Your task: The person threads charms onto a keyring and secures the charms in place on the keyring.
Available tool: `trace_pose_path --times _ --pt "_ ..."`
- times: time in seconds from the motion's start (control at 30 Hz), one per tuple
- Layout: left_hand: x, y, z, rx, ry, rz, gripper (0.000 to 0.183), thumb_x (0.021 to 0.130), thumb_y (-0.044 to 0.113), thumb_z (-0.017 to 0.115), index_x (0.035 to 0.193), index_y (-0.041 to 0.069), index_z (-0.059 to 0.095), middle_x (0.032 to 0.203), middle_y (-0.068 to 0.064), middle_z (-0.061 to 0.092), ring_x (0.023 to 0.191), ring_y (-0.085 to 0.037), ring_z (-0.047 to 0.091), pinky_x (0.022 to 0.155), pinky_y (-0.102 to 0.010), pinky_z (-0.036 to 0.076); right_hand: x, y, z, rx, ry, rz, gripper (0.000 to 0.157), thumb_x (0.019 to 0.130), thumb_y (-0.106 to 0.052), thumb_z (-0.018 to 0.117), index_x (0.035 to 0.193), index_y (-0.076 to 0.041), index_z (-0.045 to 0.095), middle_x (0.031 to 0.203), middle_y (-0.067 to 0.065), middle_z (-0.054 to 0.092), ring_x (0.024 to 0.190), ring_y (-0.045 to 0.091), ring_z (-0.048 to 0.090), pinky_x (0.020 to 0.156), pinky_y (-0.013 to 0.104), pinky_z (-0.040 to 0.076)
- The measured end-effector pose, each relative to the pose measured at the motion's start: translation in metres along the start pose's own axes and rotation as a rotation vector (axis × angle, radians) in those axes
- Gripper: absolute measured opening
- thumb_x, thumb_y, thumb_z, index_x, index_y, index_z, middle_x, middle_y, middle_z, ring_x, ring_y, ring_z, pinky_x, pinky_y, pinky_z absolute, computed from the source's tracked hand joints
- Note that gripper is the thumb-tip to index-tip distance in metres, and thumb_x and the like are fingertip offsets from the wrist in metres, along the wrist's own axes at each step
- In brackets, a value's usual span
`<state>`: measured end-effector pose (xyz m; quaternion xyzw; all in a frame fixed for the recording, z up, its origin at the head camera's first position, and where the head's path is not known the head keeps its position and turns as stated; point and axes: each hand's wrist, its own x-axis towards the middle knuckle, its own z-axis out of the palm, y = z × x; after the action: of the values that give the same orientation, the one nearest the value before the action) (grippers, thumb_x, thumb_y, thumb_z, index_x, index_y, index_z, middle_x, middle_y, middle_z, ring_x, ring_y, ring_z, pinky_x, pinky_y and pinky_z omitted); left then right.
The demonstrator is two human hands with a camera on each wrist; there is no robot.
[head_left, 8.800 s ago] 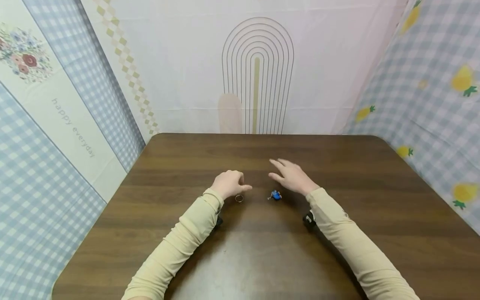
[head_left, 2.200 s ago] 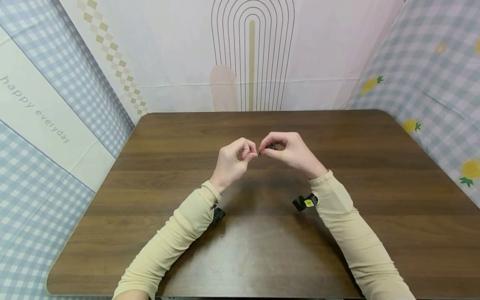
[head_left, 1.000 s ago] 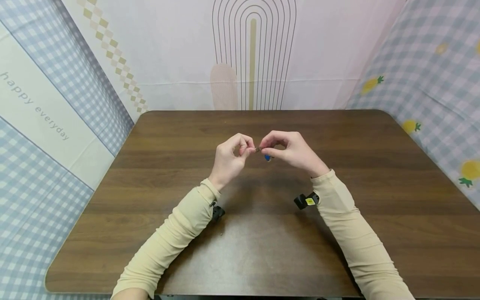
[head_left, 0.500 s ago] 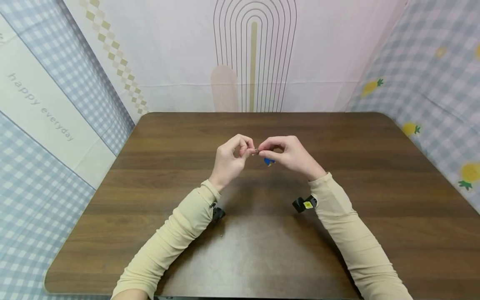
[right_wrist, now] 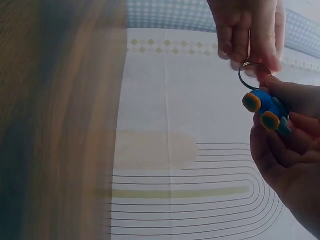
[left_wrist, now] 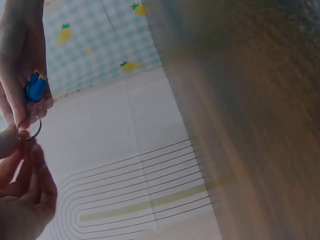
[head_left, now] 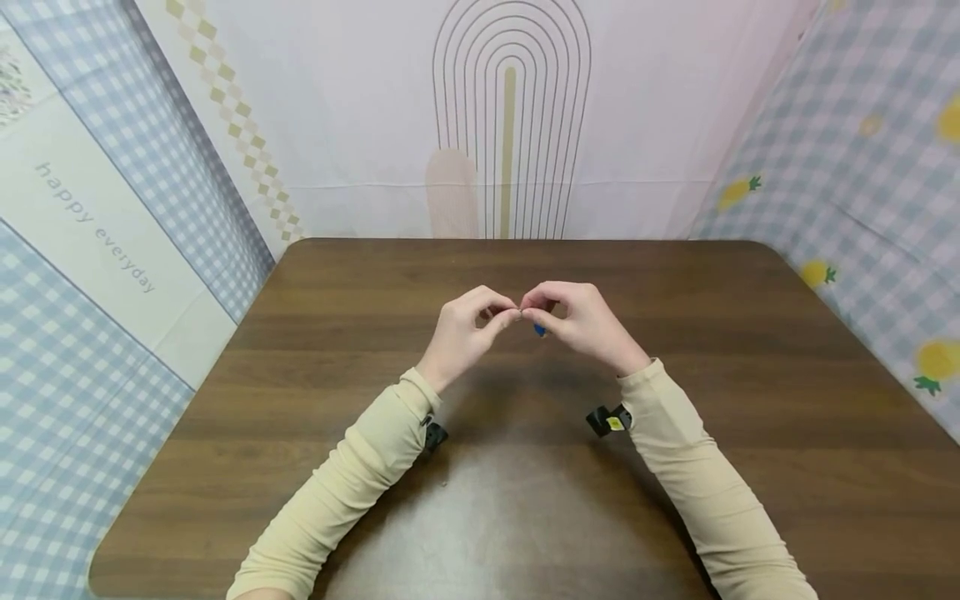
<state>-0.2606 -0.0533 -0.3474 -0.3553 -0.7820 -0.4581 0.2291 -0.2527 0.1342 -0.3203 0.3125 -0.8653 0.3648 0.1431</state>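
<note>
In the head view my left hand (head_left: 463, 335) and right hand (head_left: 587, 323) meet fingertip to fingertip above the table. My left thumb and fingers pinch a thin metal key ring (right_wrist: 242, 78), whose loop stands out between the hands. My right hand pinches the connecting end of a small blue figure charm (right_wrist: 270, 109) with round orange-and-green parts. Below the right fingers the charm's blue body (head_left: 539, 330) hangs, partly covered. Fingertips hide the spot where ring and charm come together, so I cannot tell whether they are linked.
The brown wooden table (head_left: 510, 517) spreads beneath both hands. A white curtain (head_left: 360, 108) with printed arches hangs behind it, and checked cloth (head_left: 840, 167) borders the right side. Black wrist cameras (head_left: 598, 421) sit under the sleeves.
Ring and charm, lying apart on the table at first, have been picked up and brought together. Lately the fingertips have closed in on each other, and the head view has tilted up slightly.
</note>
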Motion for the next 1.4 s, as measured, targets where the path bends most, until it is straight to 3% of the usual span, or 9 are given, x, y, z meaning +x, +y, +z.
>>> trace_pose_path --times 0.17,0.37,0.53,0.6,0.73,0.8,1.0,1.2,1.4 --pt "0.0 -0.001 0.0 -0.002 -0.055 -0.124 0.009 0.081 0.019 0.065 0.083 0.011 0.066 0.077 0.0 0.061 0.066 -0.007 0.052 0.059 -0.025 0.046 -0.001 0.003 0.003 0.012 0.009 -0.024 0.007 0.078 -0.015 0.068 0.084 -0.015 0.066 0.075 0.0 0.064 0.065 0.006 0.054 0.061 0.02 0.045" --pt "-0.001 -0.004 -0.001 -0.215 -0.079 -0.242 0.007 0.079 0.014 0.066 0.083 0.009 0.066 0.081 -0.004 0.062 0.067 -0.007 0.054 0.061 -0.021 0.046 -0.002 0.004 0.003 0.059 0.001 -0.019 0.006 0.078 -0.018 0.067 0.084 -0.017 0.066 0.074 -0.003 0.064 0.063 0.005 0.055 0.063 0.019 0.047" --pt "-0.001 0.011 -0.01 -0.371 -0.095 -0.3 0.009 0.08 0.005 0.064 0.086 -0.002 0.063 0.083 -0.015 0.061 0.071 -0.007 0.055 0.066 -0.023 0.047 -0.002 0.006 0.003 0.107 -0.013 -0.026 0.007 0.079 -0.019 0.067 0.085 -0.016 0.066 0.075 -0.002 0.065 0.063 0.004 0.055 0.067 0.021 0.048" --pt "-0.001 0.012 -0.011 -0.407 -0.117 -0.331 0.01 0.081 0.005 0.064 0.086 -0.002 0.063 0.082 -0.013 0.062 0.072 -0.007 0.057 0.067 -0.023 0.048 -0.002 0.006 0.002 0.101 -0.017 -0.031 0.008 0.079 -0.021 0.066 0.085 -0.016 0.066 0.075 -0.003 0.065 0.064 0.004 0.055 0.067 0.022 0.048" --pt "-0.003 -0.002 -0.006 -0.416 -0.166 -0.396 0.013 0.08 0.018 0.066 0.087 0.006 0.066 0.081 -0.004 0.064 0.074 -0.008 0.059 0.069 -0.024 0.048 -0.003 0.006 0.003 0.06 -0.025 -0.063 0.009 0.079 -0.022 0.066 0.086 -0.015 0.065 0.076 -0.002 0.065 0.065 0.005 0.055 0.064 0.022 0.047" --pt "-0.002 -0.006 -0.005 -0.402 -0.185 -0.398 0.015 0.08 0.021 0.066 0.087 0.007 0.066 0.082 -0.003 0.065 0.075 -0.01 0.059 0.069 -0.024 0.048 -0.003 0.005 0.003 0.042 -0.026 -0.089 0.009 0.079 -0.021 0.066 0.086 -0.015 0.065 0.076 -0.002 0.064 0.065 0.005 0.055 0.063 0.022 0.046" --pt "0.004 0.016 -0.014 -0.355 -0.217 -0.371 0.014 0.083 0.01 0.062 0.09 -0.002 0.064 0.087 -0.016 0.063 0.077 -0.022 0.06 0.07 -0.024 0.048 -0.001 0.006 0.003 0.017 -0.007 -0.143 0.008 0.077 -0.014 0.068 0.085 -0.015 0.065 0.076 -0.005 0.063 0.067 0.003 0.054 0.062 0.022 0.046" --pt "0.004 0.017 -0.014 -0.354 -0.208 -0.327 0.011 0.082 0.005 0.061 0.09 -0.004 0.062 0.087 -0.017 0.062 0.077 -0.008 0.059 0.072 -0.027 0.05 -0.002 0.007 0.001 0.047 -0.024 -0.124 0.007 0.078 -0.019 0.067 0.085 -0.017 0.065 0.076 -0.007 0.063 0.067 0.001 0.055 0.064 0.02 0.046" --pt "0.002 0.015 -0.013 -0.387 -0.182 -0.294 0.01 0.082 0.003 0.061 0.088 -0.005 0.062 0.088 -0.019 0.061 0.076 -0.008 0.057 0.07 -0.026 0.049 -0.002 0.008 0.0 0.114 -0.048 -0.079 0.008 0.078 -0.015 0.068 0.085 -0.019 0.065 0.076 -0.003 0.065 0.066 0.003 0.056 0.066 0.02 0.047"
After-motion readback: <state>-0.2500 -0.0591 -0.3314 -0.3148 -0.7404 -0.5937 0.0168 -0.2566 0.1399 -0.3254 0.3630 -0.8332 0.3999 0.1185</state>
